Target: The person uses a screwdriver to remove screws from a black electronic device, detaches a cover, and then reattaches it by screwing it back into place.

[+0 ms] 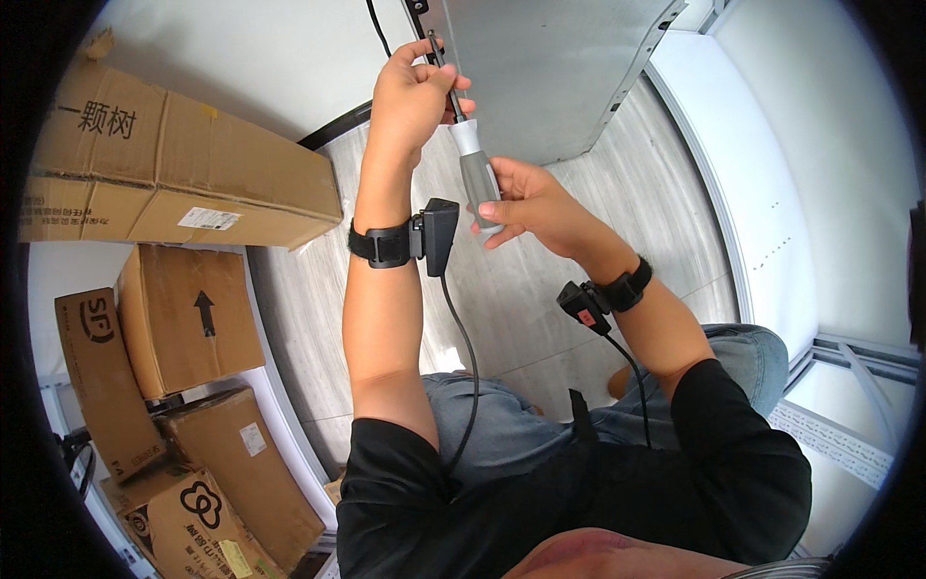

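A screwdriver (476, 172) with a grey and white handle is held between my hands, its dark shaft slanting up and to the left. My right hand (531, 205) grips the handle near its lower end. Higher up, my left hand (413, 95) pinches the shaft between thumb and fingers, the index finger reaching toward the tip. The tip is near the left edge of a grey metal panel (540, 72); whether it touches anything there cannot be made out.
A long cardboard box (241, 174) lies to the left, with an upright brown box (198, 318) and several other cartons nearer me. A black cable (379, 29) hangs beside the panel. White frame edges (709, 174) run along the right. Wood-look flooring (318, 338) lies below.
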`<state>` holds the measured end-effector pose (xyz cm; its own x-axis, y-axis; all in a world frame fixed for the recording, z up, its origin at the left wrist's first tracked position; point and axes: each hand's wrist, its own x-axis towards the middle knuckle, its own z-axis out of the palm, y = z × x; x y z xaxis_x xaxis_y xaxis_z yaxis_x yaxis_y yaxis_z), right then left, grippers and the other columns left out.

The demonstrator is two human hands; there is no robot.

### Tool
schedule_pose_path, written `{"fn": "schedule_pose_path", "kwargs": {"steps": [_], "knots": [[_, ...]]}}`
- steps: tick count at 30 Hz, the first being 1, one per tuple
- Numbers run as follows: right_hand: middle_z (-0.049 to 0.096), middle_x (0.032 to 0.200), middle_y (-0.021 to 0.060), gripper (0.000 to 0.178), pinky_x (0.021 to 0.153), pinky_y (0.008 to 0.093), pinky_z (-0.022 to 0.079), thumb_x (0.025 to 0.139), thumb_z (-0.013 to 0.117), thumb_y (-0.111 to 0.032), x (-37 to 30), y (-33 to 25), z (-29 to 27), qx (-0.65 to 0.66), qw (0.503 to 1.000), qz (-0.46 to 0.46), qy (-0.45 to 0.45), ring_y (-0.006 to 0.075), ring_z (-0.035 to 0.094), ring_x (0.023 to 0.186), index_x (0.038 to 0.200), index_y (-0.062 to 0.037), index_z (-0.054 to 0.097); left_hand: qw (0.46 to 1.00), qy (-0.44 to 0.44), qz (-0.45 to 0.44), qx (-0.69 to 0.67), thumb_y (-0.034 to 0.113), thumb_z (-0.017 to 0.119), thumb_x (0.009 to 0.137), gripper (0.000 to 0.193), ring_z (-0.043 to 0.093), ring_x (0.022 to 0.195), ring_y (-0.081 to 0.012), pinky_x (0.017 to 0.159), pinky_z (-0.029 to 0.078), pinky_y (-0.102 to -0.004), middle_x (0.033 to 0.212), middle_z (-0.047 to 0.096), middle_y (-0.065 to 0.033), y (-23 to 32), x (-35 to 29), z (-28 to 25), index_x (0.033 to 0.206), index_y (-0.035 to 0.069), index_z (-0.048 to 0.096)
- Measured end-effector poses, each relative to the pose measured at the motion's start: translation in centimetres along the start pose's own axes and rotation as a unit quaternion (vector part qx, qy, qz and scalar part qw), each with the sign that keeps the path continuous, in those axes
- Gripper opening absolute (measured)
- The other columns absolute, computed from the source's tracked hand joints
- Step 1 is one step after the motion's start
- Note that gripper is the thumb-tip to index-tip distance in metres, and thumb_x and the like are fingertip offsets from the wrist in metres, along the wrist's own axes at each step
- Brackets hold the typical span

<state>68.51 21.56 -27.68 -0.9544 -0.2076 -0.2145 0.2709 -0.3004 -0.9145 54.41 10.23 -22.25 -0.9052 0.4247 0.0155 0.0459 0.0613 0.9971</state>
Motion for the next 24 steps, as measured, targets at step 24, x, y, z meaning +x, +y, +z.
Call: {"fn": "schedule_pose_path", "kwargs": {"steps": [24], "knots": [[0.058, 0.098, 0.0060, 0.046, 0.066, 0.0312, 0.055, 0.080, 0.069, -0.010, 0.0, 1.0, -1.0, -0.045, 0.996, -0.056, 0.048, 0.0129, 0.058, 0.086, 0.118, -0.0015, 0.043, 0.999, 0.024, 0.006, 0.045, 0.007, 0.045, 0.088, 0.032, 0.064, 0.063, -0.0174, 0.054, 0.048, -0.0259, 0.080, 0.067, -0.0114, 0.0, 0.7, 0.7, 0.118, -0.002, 0.049]]}}
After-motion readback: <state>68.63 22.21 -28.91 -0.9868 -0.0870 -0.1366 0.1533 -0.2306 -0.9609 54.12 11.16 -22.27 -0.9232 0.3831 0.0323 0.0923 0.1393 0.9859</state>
